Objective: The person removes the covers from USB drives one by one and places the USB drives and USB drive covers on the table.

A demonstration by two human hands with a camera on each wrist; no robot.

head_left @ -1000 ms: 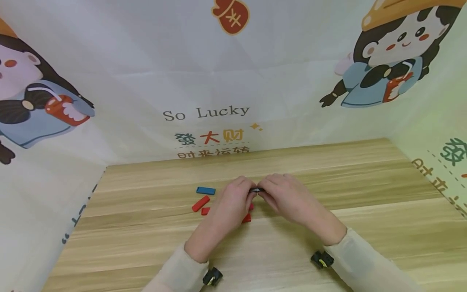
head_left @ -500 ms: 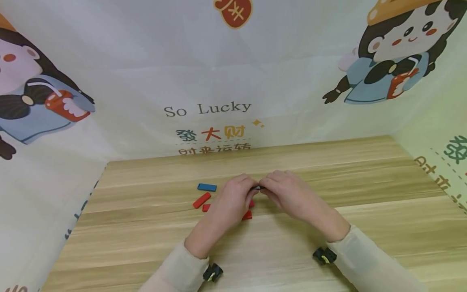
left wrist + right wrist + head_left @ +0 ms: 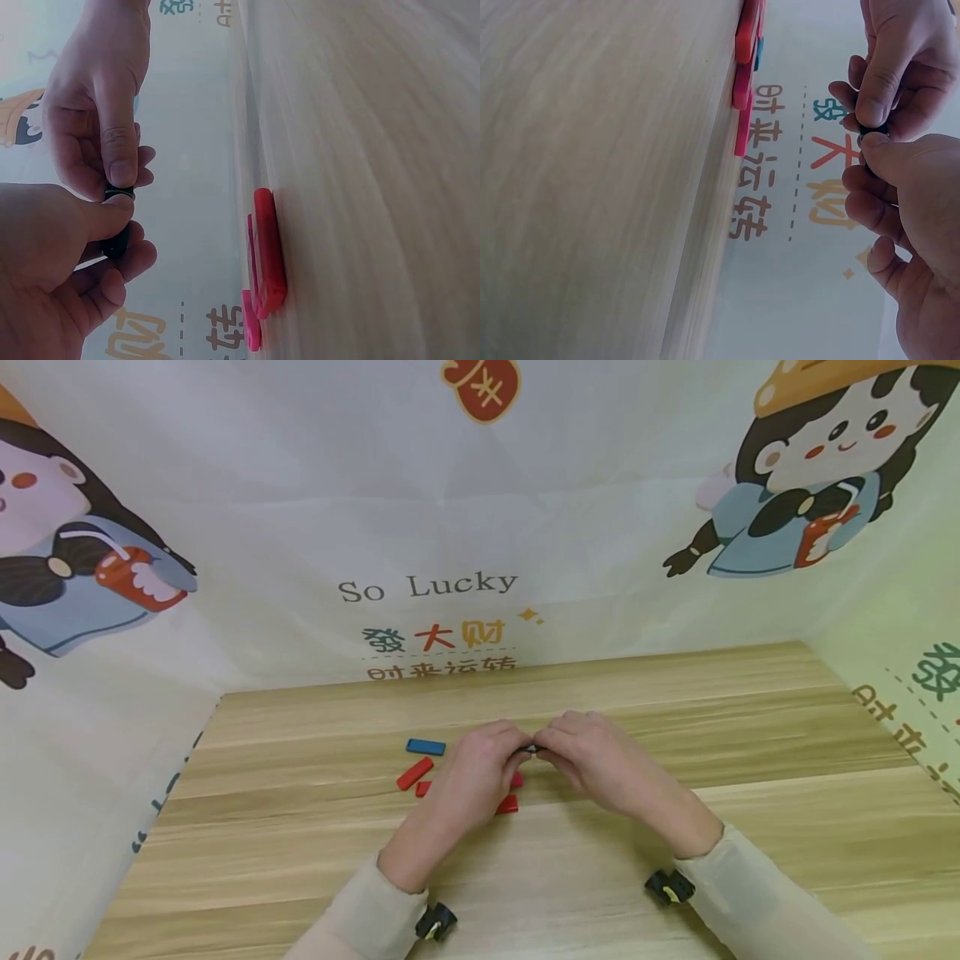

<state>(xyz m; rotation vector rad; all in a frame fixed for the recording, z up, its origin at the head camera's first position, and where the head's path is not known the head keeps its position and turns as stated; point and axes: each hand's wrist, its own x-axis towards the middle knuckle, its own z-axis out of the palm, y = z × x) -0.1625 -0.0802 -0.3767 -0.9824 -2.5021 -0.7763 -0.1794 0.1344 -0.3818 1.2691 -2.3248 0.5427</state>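
Observation:
A small black object (image 3: 115, 244) is pinched between both hands, raised above the table. In the head view the left hand (image 3: 482, 770) grips its left end and the right hand (image 3: 597, 762) its right end, fingertips nearly touching. The left wrist view shows each thumb pressed on the black piece, with a thin light line across it near the right thumb. Fingers cover most of it, also in the right wrist view, where a dark bit (image 3: 875, 129) shows between the thumbs.
Left of the hands on the wooden table (image 3: 300, 827) lie a blue piece (image 3: 426, 747) and a red piece (image 3: 415, 773). More red and pink pieces, one a red block (image 3: 507, 805), are partly hidden by the left hand. A printed cloth (image 3: 600, 568) stands behind.
The head view has shifted slightly. Both hands keep their hold on the black object, with hardly any visible movement between them.

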